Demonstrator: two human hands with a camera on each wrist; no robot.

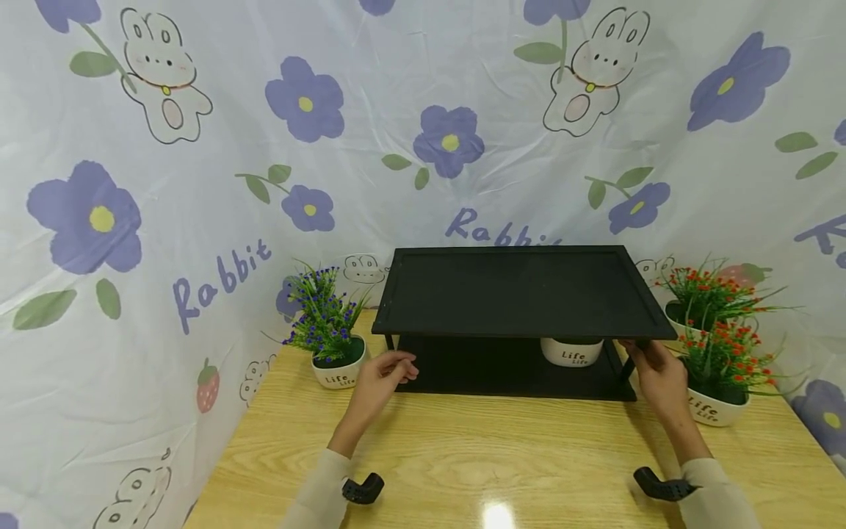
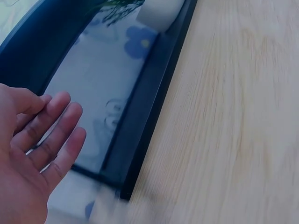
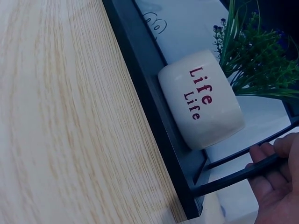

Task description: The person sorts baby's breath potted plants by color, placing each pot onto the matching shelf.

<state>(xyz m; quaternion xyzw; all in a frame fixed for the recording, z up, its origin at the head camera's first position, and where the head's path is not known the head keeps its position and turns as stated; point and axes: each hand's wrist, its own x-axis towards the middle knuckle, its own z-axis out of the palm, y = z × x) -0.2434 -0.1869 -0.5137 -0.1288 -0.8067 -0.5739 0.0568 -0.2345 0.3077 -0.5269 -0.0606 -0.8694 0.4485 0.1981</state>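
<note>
Black shelf btwn both hands' fingers

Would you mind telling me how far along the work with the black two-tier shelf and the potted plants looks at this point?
Done: one white "Life" pot already stands on the lower tier of the black shelf.
In hand: the right hand grips the shelf's right leg; the left hand hovers open by the left corner.
Left: the blue-flowered plant and two red-flowered plants stand on the wooden table; the top tier is bare.

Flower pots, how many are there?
4: a blue-flowered pot left of the black shelf, one pot on its lower tier, two red-flowered pots right. More may hide behind.
</note>
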